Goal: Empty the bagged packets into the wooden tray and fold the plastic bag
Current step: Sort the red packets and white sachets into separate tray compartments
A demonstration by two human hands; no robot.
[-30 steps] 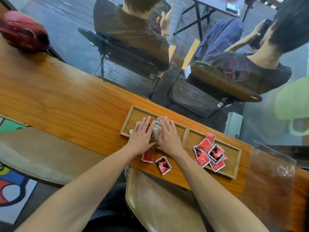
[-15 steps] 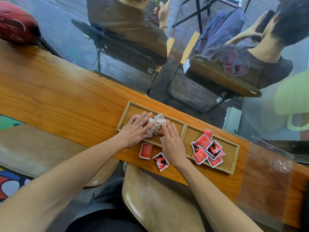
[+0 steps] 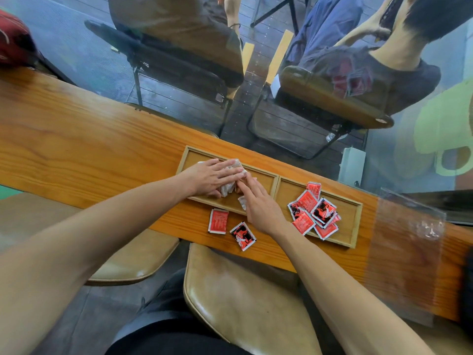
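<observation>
Hands pressing crumpled plastic bag in wooden tray, left compartment.

Left hand: flat, fingers extended, palm down on the plastic bag. Right hand: fingers extended, tips touching the bag's near edge; whether it pinches the film cannot be told. Wooden tray: two compartments, lying on the wooden surface. Piled packets: red, black and white, heaped in the right compartment. Two loose packets: on the surface, just in front of the tray.
</observation>
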